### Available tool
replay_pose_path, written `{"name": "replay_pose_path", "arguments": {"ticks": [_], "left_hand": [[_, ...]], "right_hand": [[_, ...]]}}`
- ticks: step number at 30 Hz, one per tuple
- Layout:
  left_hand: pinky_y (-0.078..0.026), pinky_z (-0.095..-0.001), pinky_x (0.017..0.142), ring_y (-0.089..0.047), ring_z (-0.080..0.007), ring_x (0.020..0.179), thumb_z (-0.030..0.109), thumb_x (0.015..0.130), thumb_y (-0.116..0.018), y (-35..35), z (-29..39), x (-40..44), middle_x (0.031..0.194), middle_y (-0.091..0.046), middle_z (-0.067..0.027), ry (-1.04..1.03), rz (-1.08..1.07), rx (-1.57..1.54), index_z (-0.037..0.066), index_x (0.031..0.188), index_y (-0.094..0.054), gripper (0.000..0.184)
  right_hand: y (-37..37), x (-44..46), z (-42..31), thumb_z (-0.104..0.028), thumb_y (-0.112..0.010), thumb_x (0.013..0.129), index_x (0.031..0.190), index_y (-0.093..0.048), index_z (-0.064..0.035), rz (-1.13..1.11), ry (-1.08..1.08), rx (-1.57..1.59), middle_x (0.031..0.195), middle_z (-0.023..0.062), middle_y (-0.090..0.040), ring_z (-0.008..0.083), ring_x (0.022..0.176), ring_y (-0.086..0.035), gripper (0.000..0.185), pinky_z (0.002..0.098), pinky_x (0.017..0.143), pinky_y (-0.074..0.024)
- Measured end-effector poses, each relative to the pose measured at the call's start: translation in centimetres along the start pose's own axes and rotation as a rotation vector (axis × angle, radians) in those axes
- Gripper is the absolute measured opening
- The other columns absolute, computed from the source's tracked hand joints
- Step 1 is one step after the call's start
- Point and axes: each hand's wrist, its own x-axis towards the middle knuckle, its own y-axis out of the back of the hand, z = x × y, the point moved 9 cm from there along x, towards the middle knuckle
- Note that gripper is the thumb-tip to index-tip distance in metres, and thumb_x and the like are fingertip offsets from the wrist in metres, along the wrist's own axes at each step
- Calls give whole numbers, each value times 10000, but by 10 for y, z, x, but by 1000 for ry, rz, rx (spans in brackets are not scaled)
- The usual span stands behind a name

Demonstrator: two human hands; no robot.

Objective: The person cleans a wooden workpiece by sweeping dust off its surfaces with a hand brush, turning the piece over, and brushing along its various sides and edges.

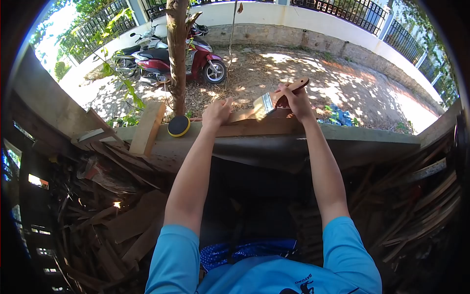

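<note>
My right hand (296, 104) is closed around the wooden handle of a wide paintbrush (264, 107). Its pale bristles point down and left, close over a piece of wood (242, 116). At that wood's left end, my left hand (218, 112) is closed with curled fingers and seems to grip it; the exact contact is hidden. Beneath lies a reddish-brown board (264, 128) along the top of a low wall (372, 135). Left of my left hand, a round black and yellow sanding pad (179, 126) rests on the wall beside a short wooden plank (148, 128).
A tree trunk (176, 59) rises just beyond the wall. Farther back are a red scooter (200, 56) and another motorbike (128, 58). Scrap wood (132, 220) is heaped below on the left, with more boards (431, 196) on the right. Blue litter (341, 116) lies past the wall.
</note>
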Motion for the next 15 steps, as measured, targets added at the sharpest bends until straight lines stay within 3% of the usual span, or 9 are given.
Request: {"name": "replay_pose_path", "arguments": {"ticks": [6,10,13,15], "left_hand": [[-495,-484,976,-682,-379,1098,618,956,-409,-6,-6,7,1082,-748,-188,-8,-31,23,153,950,-797,606],[-494,-466,982,-687,-371,1082,568,929,-452,-10,-6,12,1066,-749,-192,-34,-78,12,157,932,-797,537],[-505,-459,956,-697,-366,1040,543,908,-476,-11,-10,15,1037,-752,-193,-25,-36,1,149,900,-792,505],[-513,-464,941,-702,-365,1023,552,904,-480,-9,-11,17,1028,-754,-189,-35,-50,-3,149,889,-792,511]], "right_hand": [[-12,5,-15,-250,-652,1008,909,-704,-3,-13,-51,-168,712,46,-692,93,568,-601,271,260,529,-453],[-28,16,-17,-268,-625,1017,893,-708,8,-32,-5,12,682,50,-676,94,537,-577,313,258,499,-432],[-32,14,10,-259,-619,1023,928,-700,17,-175,-110,-2,683,45,-675,92,516,-569,303,244,474,-415],[-27,12,7,-260,-619,1023,904,-696,32,-99,-61,44,641,43,-644,86,476,-551,324,241,440,-394]]}}
